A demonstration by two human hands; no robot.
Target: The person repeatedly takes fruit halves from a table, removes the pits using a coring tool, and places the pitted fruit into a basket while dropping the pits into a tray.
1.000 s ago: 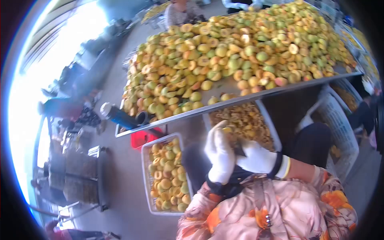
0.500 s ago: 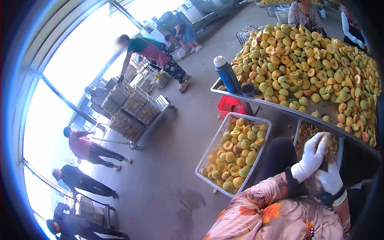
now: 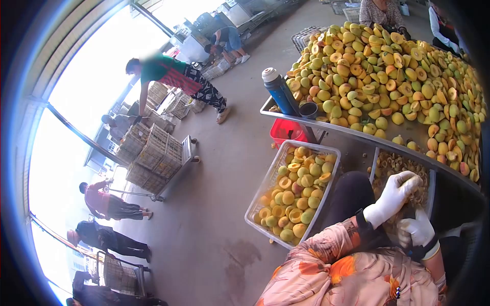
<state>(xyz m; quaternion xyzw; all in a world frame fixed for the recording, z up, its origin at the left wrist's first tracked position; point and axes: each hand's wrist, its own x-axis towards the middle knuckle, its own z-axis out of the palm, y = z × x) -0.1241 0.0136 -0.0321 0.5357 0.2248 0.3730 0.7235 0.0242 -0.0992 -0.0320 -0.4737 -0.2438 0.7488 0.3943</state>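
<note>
My left hand, in a white glove, is closed with its fingers bent together above the crate of pits and scraps under the table edge. Just below it, my right hand, also gloved, is curled closed near my lap. What either hand holds is hidden or too small to name. Halved yellow-green fruit lies heaped on the metal-edged table. More halves fill a white plastic crate left of my knee.
A blue flask and a dark cup stand at the table's left corner, above a red bucket. People with carts of stacked crates are at the left. Two people sit behind the heap.
The view has swung left since the first frame. My hands, lately close together, are slightly apart, with the right one now curled. The stacked-crate cart has shifted left in view.
</note>
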